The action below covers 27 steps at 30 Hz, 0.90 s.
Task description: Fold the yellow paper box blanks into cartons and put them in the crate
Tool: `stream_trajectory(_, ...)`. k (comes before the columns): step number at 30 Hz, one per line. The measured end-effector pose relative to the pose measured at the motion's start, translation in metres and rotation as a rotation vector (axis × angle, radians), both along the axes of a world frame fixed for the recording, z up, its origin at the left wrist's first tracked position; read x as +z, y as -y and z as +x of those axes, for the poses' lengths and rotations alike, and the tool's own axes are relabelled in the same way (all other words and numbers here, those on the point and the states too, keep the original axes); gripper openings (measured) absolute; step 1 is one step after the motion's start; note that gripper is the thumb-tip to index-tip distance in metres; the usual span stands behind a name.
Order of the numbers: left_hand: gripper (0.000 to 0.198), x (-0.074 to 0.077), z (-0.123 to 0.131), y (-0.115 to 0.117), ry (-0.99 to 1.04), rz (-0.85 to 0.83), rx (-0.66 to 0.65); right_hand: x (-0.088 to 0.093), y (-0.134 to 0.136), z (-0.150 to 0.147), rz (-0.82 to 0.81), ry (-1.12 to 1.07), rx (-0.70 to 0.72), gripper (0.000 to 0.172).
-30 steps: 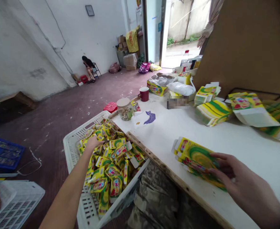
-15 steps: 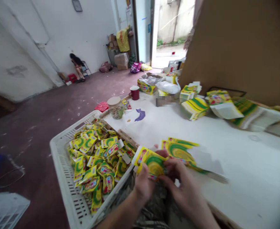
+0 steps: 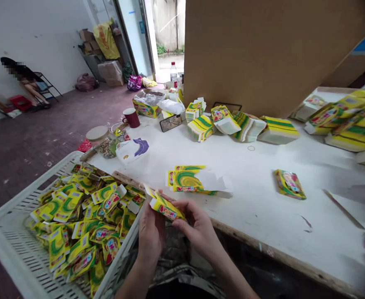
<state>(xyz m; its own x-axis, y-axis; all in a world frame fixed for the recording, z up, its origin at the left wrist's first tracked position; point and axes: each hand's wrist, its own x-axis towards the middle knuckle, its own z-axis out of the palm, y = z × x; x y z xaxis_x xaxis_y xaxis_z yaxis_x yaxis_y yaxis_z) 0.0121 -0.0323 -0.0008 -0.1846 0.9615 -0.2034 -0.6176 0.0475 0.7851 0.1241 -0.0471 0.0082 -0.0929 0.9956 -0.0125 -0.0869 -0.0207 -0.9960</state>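
A small yellow and green carton [image 3: 167, 209] is held between both of my hands, just over the table's front edge. My left hand [image 3: 151, 228] grips its left end, where a white flap stands up. The fingers of my right hand [image 3: 195, 222] pinch its right end. Behind my hands a stack of flat carton blanks [image 3: 188, 180] lies on the white table [image 3: 251, 182]. To the left, a white plastic basket [image 3: 6, 232] is heaped with similar small cartons [image 3: 76, 224].
More stacked blanks [image 3: 277, 129] line the cardboard panel [image 3: 247, 54]. One carton [image 3: 290, 183] lies on the right of the table. A phone [image 3: 170, 123], a red mug [image 3: 131, 118] and a lidded jar [image 3: 101, 141] stand toward the back left. A person [image 3: 30, 83] sits by the far wall.
My view has swung to the right, showing more of the table. The carton has turned from its broad face to its narrow printed side, still in both hands.
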Motion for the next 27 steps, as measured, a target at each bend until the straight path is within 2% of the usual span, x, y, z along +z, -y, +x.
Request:
stream_trajectory(2, 0.031, -0.006, -0.006, 0.0, -0.091, -0.007, 0.035, 0.001, 0.001, 0.011, 0.027, 0.075, -0.007, 0.012)
stream_trajectory(4, 0.024, -0.008, -0.02, -0.003, -0.204, 0.003, -0.036, 0.005, 0.002, 0.026, 0.09, 0.204, -0.014, 0.01)
stream_trajectory(6, 0.039, 0.0, -0.039, -0.008, -0.292, 0.079, -0.21, 0.01, 0.004, 0.04, 0.194, 0.344, 0.033, 0.015)
stream_trajectory(8, 0.07, 0.015, -0.058, -0.013, -0.389, 0.19, -0.395, 0.015, 0.004, 0.051, 0.316, 0.52, 0.151, 0.023)
stream_trajectory(10, 0.096, 0.032, -0.068, -0.014, -0.594, 0.241, -0.591, 0.019, 0.005, 0.052, 0.457, 0.675, 0.239, 0.029)
stream_trajectory(11, 0.1, 0.039, -0.069, -0.013, -0.735, 0.234, -0.728, 0.021, 0.007, 0.05, 0.529, 0.732, 0.263, 0.03)
stream_trajectory(12, 0.095, 0.044, -0.067, -0.011, -0.86, 0.223, -0.85, 0.021, 0.009, 0.046, 0.594, 0.777, 0.273, 0.03)
stream_trajectory(14, 0.076, 0.048, -0.058, -0.006, -0.997, 0.222, -0.983, 0.017, 0.015, 0.038, 0.686, 0.825, 0.182, 0.035)
stream_trajectory(15, 0.068, 0.046, -0.052, -0.003, -1.019, 0.232, -0.962, 0.013, 0.018, 0.034, 0.684, 0.822, 0.063, 0.042)
stream_trajectory(17, 0.064, 0.039, -0.043, 0.004, -1.051, 0.248, -0.805, 0.002, 0.025, 0.029, 0.549, 0.73, -0.227, 0.063)
stream_trajectory(18, 0.065, 0.033, -0.04, 0.009, -1.075, 0.261, -0.724, -0.004, 0.028, 0.027, 0.435, 0.639, -0.318, 0.069)
stream_trajectory(19, 0.065, 0.027, -0.036, 0.013, -1.106, 0.286, -0.669, -0.009, 0.03, 0.025, 0.307, 0.531, -0.345, 0.069)
stream_trajectory(21, 0.066, 0.016, -0.031, 0.022, -1.146, 0.377, -0.632, -0.017, 0.031, 0.021, 0.08, 0.319, -0.237, 0.057)
stream_trajectory(23, 0.067, 0.008, -0.027, 0.028, -1.147, 0.477, -0.644, -0.02, 0.03, 0.016, -0.072, 0.166, -0.09, 0.046)
stream_trajectory(25, 0.066, 0.005, -0.026, 0.028, -1.161, 0.508, -0.65, -0.021, 0.029, 0.014, -0.129, 0.103, -0.016, 0.046)
stream_trajectory(27, 0.064, 0.006, -0.027, 0.025, -1.175, 0.44, -0.675, -0.023, 0.028, 0.013, -0.073, 0.123, 0.011, 0.052)
